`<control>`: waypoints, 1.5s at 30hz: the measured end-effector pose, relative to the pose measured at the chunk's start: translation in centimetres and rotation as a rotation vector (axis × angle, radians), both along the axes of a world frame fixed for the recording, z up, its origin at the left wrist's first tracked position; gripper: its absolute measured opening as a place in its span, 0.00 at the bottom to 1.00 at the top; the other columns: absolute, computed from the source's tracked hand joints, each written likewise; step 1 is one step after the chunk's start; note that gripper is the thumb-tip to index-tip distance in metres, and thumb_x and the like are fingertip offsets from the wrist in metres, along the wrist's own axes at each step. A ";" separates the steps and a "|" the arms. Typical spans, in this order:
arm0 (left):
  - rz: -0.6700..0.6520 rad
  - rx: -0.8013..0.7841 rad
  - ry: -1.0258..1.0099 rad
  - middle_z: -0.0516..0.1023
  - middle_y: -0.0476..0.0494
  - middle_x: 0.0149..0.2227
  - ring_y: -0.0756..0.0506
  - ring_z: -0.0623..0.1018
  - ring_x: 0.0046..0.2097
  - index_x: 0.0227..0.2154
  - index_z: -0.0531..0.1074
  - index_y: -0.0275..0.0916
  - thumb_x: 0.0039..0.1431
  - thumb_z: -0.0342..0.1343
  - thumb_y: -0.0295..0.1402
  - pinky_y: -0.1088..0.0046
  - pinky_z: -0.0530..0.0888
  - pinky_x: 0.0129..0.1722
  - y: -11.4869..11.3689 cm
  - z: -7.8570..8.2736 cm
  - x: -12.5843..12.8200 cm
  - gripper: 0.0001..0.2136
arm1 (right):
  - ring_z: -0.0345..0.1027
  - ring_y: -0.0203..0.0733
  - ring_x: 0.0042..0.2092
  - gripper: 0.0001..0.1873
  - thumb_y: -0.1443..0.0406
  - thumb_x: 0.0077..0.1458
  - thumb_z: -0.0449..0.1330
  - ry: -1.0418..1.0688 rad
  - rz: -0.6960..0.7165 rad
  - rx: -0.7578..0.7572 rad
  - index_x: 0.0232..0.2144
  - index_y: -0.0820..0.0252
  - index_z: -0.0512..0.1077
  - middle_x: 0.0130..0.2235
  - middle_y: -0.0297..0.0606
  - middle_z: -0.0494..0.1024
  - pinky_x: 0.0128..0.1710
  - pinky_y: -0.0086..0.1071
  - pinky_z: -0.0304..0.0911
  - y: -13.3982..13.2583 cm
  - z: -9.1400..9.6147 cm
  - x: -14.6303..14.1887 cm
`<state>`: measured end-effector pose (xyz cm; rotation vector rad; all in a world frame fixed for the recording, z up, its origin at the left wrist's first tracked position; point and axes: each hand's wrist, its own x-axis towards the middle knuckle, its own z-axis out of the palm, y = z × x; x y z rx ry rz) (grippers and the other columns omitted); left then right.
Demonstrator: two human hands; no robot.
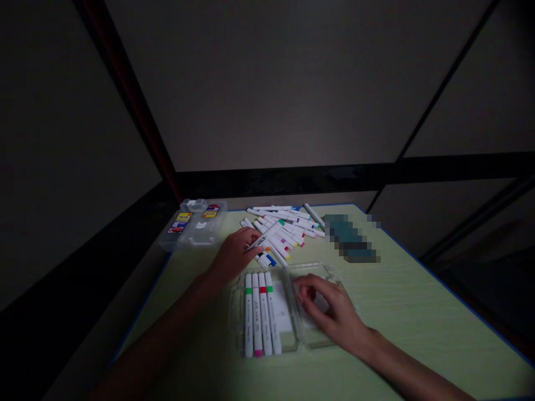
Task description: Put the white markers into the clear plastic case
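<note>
My left hand (236,253) is closed around a white marker (264,236), held tilted at the near left of a loose pile of markers (288,225). In front of me an open clear plastic case (296,334) lies flat. Several white markers (261,317) stand side by side in its left half, with green, red and pale pink bands; one has a pink end towards me. Over the right half is my right hand (328,309), its fingers curled with the tips drawn together near the middle hinge. Whether anything is between those fingertips is hidden.
A second clear case (204,231) with colourful labels lies at the table's back left. On the right sits a blurred-out teal and dark item (351,239). The pale green table (401,312) has a blue edge, and a dim panelled wall (284,100) rises behind it.
</note>
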<state>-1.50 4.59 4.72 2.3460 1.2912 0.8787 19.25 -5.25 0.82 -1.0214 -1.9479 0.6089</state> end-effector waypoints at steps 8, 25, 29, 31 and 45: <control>-0.317 -0.393 -0.066 0.73 0.48 0.31 0.51 0.70 0.31 0.31 0.72 0.36 0.45 0.57 0.30 0.78 0.65 0.28 -2.6 1.8 1.6 0.08 | 0.61 0.33 0.27 0.22 0.60 0.53 0.55 0.495 -0.045 -0.216 0.49 0.56 0.57 0.32 0.34 0.68 0.25 0.27 0.61 1.1 0.7 0.3; -0.152 -0.582 -0.668 0.75 0.47 0.29 0.50 0.76 0.30 0.29 0.69 0.33 0.39 0.60 0.30 0.72 0.73 0.33 -0.1 1.5 0.4 0.11 | 0.64 0.32 0.25 0.12 0.60 0.43 0.63 0.722 -0.212 -0.414 0.29 0.62 0.70 0.24 0.32 0.72 0.26 0.26 0.60 2.6 0.0 1.4; -0.092 -0.572 -0.845 0.75 0.49 0.29 0.52 0.76 0.27 0.33 0.65 0.34 0.40 0.60 0.29 0.77 0.73 0.29 -0.3 1.1 0.9 0.15 | 0.63 0.33 0.25 0.10 0.60 0.47 0.61 0.540 -0.191 -0.298 0.28 0.61 0.68 0.24 0.32 0.70 0.25 0.27 0.60 1.8 0.1 1.1; -0.050 -0.555 -0.894 0.76 0.49 0.28 0.53 0.75 0.28 0.35 0.63 0.35 0.41 0.59 0.28 0.78 0.72 0.30 -0.5 0.9 1.2 0.16 | 0.64 0.34 0.27 0.07 0.62 0.50 0.59 0.388 -0.170 -0.119 0.31 0.60 0.67 0.26 0.33 0.69 0.26 0.27 0.60 1.1 0.1 1.0; -0.096 -0.752 -0.936 0.75 0.45 0.28 0.48 0.76 0.33 0.31 0.63 0.34 0.40 0.61 0.31 0.68 0.72 0.36 -1.8 -0.9 2.6 0.14 | 0.67 0.36 0.28 0.15 0.60 0.58 0.49 -0.349 0.352 0.475 0.42 0.66 0.66 0.29 0.39 0.75 0.28 0.30 0.62 -0.3 0.0 1.0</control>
